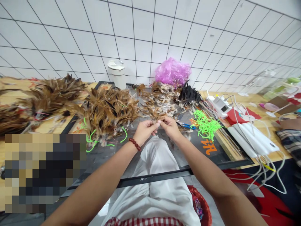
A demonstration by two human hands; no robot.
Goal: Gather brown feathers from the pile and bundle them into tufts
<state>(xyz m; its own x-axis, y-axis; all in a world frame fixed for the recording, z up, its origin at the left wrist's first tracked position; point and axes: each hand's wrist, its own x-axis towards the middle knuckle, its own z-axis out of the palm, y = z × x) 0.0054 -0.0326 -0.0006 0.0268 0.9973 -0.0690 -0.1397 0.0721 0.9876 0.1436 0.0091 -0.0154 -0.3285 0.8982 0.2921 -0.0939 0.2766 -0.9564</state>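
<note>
My left hand [145,131] and my right hand [169,127] meet over the dark mat [211,157], fingertips pinched together on a small bunch of brown feathers [157,117]. A red bead bracelet [134,144] sits on my left wrist. Just beyond my fingers lies a loose heap of brown and speckled feathers [160,99]. To the left is a bigger pile of brown feathers [108,113] tied with neon green cords [91,141]. A tangle of neon green cords [205,124] lies right of my right hand, with blue-handled scissors [188,126] beside it.
A white lidded cup [117,73] and a pink plastic bag [172,71] stand by the tiled wall. Black feathers [189,93] lie at the back. White power banks and cables [249,135] crowd the right side. More feather bundles [47,97] cover the left table. A red basket [202,207] sits below.
</note>
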